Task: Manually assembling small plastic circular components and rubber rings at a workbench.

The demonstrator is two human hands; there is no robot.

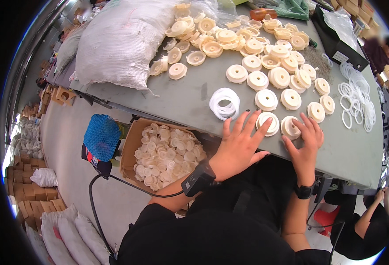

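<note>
Left hand spread wide and open at the table's near edge, index fingertip over a cream disc! Right hand curving thumb and fingers around a second disc just beside it; whether it's gripping, I cannot tell. White rings lie near the left fingertips, more cream parts spreading toward the far edge.

Cream discs, white rings, grey-green tabletop, blue mesh-patterned cover
</note>
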